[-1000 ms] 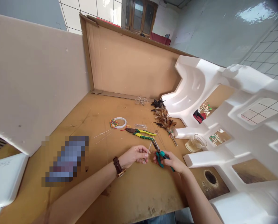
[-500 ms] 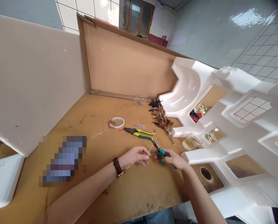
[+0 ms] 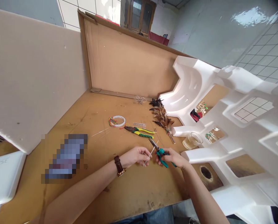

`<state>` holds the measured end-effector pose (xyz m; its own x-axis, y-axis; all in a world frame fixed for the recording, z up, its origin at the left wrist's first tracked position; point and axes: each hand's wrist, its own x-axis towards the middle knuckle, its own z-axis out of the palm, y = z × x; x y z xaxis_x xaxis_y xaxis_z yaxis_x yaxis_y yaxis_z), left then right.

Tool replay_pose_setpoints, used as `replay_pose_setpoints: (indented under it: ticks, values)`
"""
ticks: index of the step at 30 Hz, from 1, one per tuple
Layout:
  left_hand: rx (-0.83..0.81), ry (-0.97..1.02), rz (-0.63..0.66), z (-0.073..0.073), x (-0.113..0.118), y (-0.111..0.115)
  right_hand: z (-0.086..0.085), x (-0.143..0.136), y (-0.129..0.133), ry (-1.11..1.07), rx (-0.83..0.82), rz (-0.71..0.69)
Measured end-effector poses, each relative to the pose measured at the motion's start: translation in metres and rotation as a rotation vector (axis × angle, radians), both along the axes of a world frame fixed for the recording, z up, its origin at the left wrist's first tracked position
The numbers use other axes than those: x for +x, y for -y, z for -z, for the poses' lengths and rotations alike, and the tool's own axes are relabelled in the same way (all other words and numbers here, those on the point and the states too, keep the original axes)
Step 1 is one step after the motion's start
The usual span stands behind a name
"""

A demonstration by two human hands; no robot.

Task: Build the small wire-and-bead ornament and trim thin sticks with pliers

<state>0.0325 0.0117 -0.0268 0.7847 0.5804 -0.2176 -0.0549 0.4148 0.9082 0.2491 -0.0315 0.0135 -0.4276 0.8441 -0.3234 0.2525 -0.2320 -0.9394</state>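
Between the fingertips of my left hand (image 3: pixel 140 156) is a thin pale stick (image 3: pixel 150 153), slanting up to the right; its exact kind is too small to tell. My right hand (image 3: pixel 171 158) is wrapped round teal-handled long-nose pliers (image 3: pixel 161 152), whose jaws point up and left, close by the stick's upper end. Just beyond the hands lie yellow-and-green pliers (image 3: pixel 142 133). Short silvery wire pieces (image 3: pixel 139 125) rest behind those. To their left is a white ring (image 3: pixel 118 121) with coloured threads (image 3: pixel 112 121) wound on it.
A bundle of brown and black feathers (image 3: pixel 161 115) lies beside the white foam block (image 3: pixel 187 77). A glass jar (image 3: pixel 192 141) stands at right. Tangled wire (image 3: pixel 139 99) sits near the cardboard wall (image 3: pixel 131 62). A blurred dark flat object (image 3: pixel 66 157) is at left.
The pliers' jaws have swung left, and the stick now leans further right, crossing near them. Both hands stay almost in place; the view has shifted slightly.
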Motion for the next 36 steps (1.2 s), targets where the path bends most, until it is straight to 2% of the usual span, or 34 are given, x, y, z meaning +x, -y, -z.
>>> replay_pose_setpoints:
  ticks: [7, 24, 32, 36]
  values:
    - [-0.029, 0.002, 0.029, -0.001, -0.001, 0.000, 0.003, 0.001, 0.001, 0.059, -0.019, 0.038]
    - [-0.075, 0.034, 0.081, 0.002, -0.004, -0.005, 0.011, 0.003, -0.001, 0.309, 0.153, 0.032]
    - [-0.048, 0.029, 0.090, 0.001, -0.005, -0.005, 0.005, 0.001, 0.003, 0.319, 0.174, 0.022]
    - [-0.034, 0.026, 0.098, 0.004, -0.005, -0.006, 0.008, -0.002, 0.005, 0.346, 0.212, 0.025]
